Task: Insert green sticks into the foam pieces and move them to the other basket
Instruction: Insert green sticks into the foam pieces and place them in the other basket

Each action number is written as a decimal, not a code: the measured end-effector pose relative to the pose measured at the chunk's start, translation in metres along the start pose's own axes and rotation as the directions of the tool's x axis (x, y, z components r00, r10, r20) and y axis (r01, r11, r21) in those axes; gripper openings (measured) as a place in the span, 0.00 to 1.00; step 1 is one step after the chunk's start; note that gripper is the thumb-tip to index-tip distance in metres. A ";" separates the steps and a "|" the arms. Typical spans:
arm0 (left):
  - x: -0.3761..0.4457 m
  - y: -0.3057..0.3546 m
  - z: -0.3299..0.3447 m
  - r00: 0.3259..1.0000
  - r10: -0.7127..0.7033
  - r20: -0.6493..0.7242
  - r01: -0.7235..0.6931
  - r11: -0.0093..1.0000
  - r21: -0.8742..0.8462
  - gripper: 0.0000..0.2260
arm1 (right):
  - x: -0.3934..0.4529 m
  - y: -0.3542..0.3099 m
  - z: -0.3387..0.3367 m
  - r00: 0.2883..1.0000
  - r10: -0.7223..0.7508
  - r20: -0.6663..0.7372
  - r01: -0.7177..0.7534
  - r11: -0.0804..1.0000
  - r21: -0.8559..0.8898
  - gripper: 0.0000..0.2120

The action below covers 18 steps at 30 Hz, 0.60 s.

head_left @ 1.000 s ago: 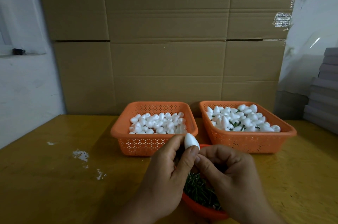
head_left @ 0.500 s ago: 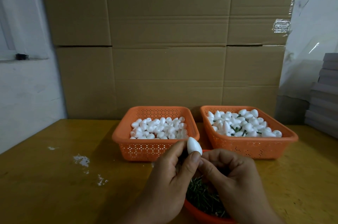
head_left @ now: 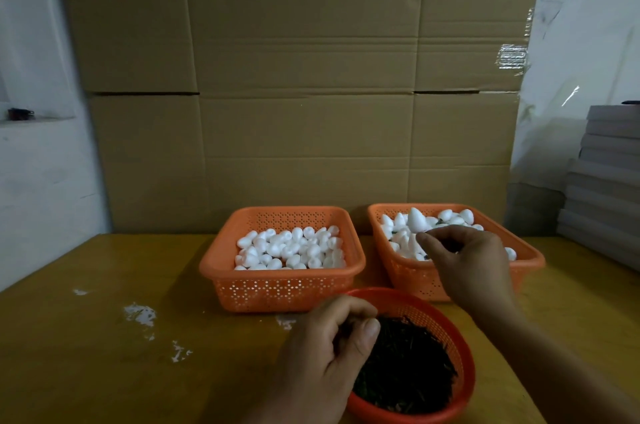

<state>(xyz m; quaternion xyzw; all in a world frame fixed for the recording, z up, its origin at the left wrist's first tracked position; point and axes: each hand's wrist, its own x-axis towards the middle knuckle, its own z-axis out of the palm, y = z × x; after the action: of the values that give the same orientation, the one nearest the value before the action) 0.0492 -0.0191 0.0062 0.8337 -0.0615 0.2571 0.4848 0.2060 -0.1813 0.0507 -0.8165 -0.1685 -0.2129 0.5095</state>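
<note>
Held a white foam piece (head_left: 415,219) in right hand (head_left: 464,264) over right basket (head_left: 408,271); left hand (head_left: 329,347) curled, grasp unclear, above sticks bowl (head_left: 446,326).

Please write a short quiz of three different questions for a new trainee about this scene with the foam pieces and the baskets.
1. True or false: the right hand is over the right basket.
2. Multiple choice: what fills the round red bowl? A) white foam pieces B) dark green sticks C) water
3. Short answer: which basket shows green among its foam pieces, and which holds only plain white ones?

Key
1. True. A foam piece sits at its fingertips above the pile.
2. B. The left hand reaches in from the bowl's left rim.
3. The right basket shows green; the left basket holds plain ones.
</note>
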 end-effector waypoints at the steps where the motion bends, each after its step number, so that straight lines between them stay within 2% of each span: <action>1: 0.000 0.000 0.000 1.000 0.007 0.004 -0.007 1.000 0.013 0.18 | 0.008 0.005 0.000 1.000 0.006 -0.020 -0.007 0.998 -0.062 0.04; 4: 0.000 0.000 0.000 1.000 0.026 0.005 -0.026 0.999 0.045 0.18 | 0.030 0.020 0.000 0.998 0.015 -0.054 -0.028 0.971 -0.238 0.07; 9: 0.000 -0.003 0.002 0.998 0.061 0.000 -0.060 0.991 0.116 0.19 | 0.052 0.036 0.001 0.996 0.081 -0.026 -0.083 0.852 -0.517 0.14; 12: 0.000 -0.006 0.003 0.996 0.090 0.004 -0.090 0.986 0.139 0.20 | 0.062 0.040 0.003 0.990 0.139 -0.033 -0.133 0.809 -0.573 0.19; 18: 0.002 -0.008 0.004 0.995 0.104 0.013 -0.105 0.981 0.164 0.18 | 0.069 0.035 0.005 0.974 0.225 0.004 -0.174 0.764 -0.622 0.12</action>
<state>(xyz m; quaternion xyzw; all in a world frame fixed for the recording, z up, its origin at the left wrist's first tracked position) 0.0556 -0.0181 -0.0007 0.8671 -0.0848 0.2843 0.4002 0.2828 -0.1874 0.0577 -0.9589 -0.0216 -0.1686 0.2272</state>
